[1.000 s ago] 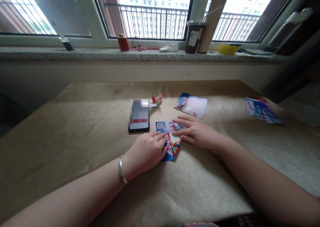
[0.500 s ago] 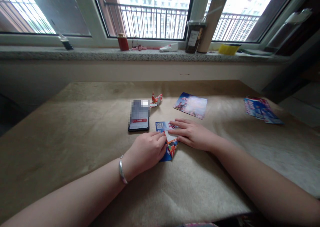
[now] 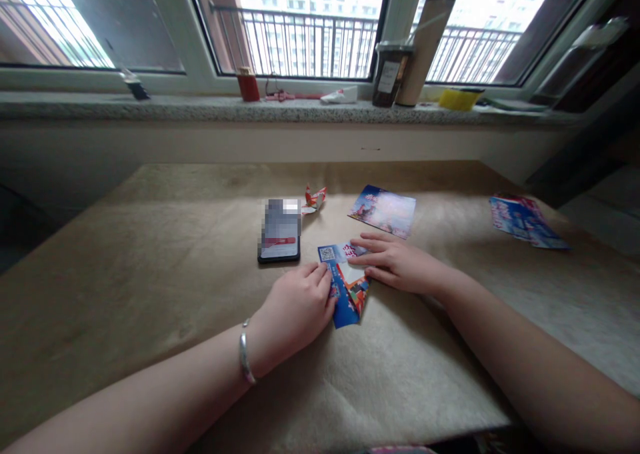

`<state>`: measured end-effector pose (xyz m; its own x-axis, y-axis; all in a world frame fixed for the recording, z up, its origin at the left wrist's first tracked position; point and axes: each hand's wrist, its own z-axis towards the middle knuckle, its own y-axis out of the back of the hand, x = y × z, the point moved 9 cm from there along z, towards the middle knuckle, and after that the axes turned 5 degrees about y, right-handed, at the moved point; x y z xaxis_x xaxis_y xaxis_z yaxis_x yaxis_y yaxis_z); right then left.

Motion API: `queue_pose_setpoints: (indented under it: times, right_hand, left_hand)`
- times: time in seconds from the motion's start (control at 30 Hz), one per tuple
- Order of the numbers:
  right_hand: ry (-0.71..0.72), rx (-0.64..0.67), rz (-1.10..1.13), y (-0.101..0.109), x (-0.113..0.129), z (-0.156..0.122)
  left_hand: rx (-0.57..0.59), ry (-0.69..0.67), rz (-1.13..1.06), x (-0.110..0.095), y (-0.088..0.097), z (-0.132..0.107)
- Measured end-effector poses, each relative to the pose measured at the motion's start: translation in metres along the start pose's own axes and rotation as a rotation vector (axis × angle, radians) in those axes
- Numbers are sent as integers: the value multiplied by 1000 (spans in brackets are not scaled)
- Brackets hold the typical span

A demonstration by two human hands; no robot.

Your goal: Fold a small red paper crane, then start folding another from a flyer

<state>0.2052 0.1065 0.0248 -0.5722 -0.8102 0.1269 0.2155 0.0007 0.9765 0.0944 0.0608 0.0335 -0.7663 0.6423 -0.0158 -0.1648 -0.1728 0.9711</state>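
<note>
A partly folded sheet of printed paper (image 3: pixel 344 309) lies on the table in front of me, mostly blue, with a QR code in its far left corner. One flap on its right side shows white and orange. My left hand (image 3: pixel 300 297), a silver bangle at its wrist, is closed at the paper's left edge; its fingertips are partly hidden. Across the far right part of the paper, my right hand (image 3: pixel 395 264) rests with fingers stretched out and slightly apart. Just beyond the left hand is a phone (image 3: pixel 280 231), its screen partly pixelated.
Behind the phone sits a small folded red-and-white paper figure (image 3: pixel 316 199). A flat printed sheet (image 3: pixel 384 211) lies beyond my right hand. Several blue and pink printed papers (image 3: pixel 527 221) are at the far right. The windowsill (image 3: pixel 200 111) holds a jar, a tube and small items.
The folded paper has shifted slightly right and turned a little. My left hand covers less of its left side, so more blue shows. My right hand has moved slightly right with it.
</note>
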Motion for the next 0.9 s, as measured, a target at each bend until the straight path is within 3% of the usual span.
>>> queue_pose_setpoints:
  times: [0.37,0.63,0.9]
  right_hand:
    - [-83,13,-38,-7,0,4]
    - [-104,39,-72,-15,2,10]
    - [-152,76,-88,-23,1,12]
  left_hand:
    - [51,-19,-71,-1,-1,3]
    - [-32,-13,-72,0,8,3]
    - [-1,-24,-39,-2,4,4]
